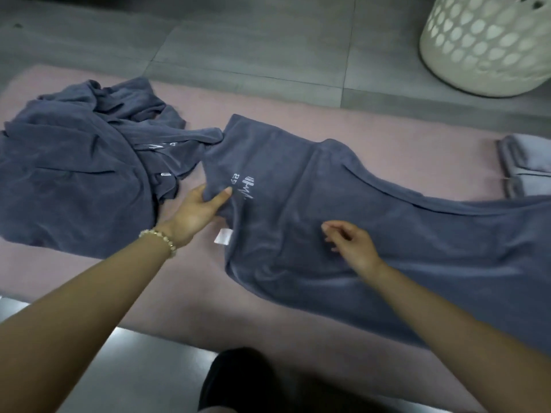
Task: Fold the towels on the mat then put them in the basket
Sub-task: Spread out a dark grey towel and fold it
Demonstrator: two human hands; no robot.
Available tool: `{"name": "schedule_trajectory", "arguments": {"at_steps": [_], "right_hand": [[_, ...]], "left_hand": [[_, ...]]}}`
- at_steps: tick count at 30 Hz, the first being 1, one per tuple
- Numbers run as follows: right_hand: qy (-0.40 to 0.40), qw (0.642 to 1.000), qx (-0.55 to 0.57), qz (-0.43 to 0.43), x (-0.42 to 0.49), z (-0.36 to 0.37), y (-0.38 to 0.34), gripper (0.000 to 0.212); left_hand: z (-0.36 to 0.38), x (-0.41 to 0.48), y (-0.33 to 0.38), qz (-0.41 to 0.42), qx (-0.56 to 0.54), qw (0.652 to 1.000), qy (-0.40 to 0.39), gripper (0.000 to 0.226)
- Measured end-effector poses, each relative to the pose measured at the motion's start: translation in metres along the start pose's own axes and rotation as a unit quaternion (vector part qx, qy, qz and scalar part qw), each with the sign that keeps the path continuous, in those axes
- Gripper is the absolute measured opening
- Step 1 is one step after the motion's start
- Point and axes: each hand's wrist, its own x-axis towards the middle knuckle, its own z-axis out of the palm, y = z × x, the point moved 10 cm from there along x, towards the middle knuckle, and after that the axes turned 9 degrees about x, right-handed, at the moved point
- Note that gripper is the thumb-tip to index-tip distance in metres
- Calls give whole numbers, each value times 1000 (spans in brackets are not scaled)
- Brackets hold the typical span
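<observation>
Lying spread on the pink mat (pixel 298 332), a blue-grey towel (pixel 402 234) is pinched at its left edge by the left hand (pixel 195 210), the fingers (pixel 333 227) of the right hand (pixel 353 244) loosely spread over its middle. Soft, limp cloth is judged best taken by corners.

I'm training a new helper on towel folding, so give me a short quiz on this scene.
1. True or false: the basket stands on the grey floor, off the mat.
2. Which hand pinches the spread towel beside its white logo? A) left hand B) right hand C) neither
3. Fill in: the crumpled pile lies to the spread towel's ____.
Key: 1 true; 2 A; 3 left.
</observation>
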Motion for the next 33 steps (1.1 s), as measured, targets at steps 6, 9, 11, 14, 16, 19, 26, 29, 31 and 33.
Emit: {"name": "schedule_trajectory", "arguments": {"at_steps": [6, 9, 11, 14, 16, 19, 26, 29, 31, 33], "right_hand": [[122, 992, 29, 23, -13, -164, 6, 7], [195, 979, 39, 32, -33, -247, 18, 9], [231, 971, 44, 39, -50, -292, 30, 10], [261, 964, 29, 44, -76, -342, 46, 9], [278, 960, -31, 31, -92, -371, 50, 13], [311, 946, -93, 21, -120, -414, 53, 20], [380, 901, -156, 137, -183, -505, 95, 46], [376, 885, -144, 233, -210, -520, 130, 60], [339, 889, -123, 281, -222, -514, 151, 49], [315, 894, -120, 296, -228, -506, 158, 29]], "left_hand": [[181, -32, 123, 162, 22, 974, -154, 16], [272, -61, 160, 185, -3, 959, -217, 21], [328, -77, 162, 151, -41, 952, -265, 23], [387, -88, 145, 118, -39, 952, -278, 9], [414, -89, 131, 114, -2, 959, -260, 9], [447, -94, 119, 114, 36, 962, -246, 30], [496, -113, 112, 102, 29, 967, -234, 39], [504, -115, 110, 108, 25, 969, -221, 42], [503, -114, 108, 115, 36, 971, -206, 43], [495, -113, 110, 119, 44, 974, -188, 43]]}}
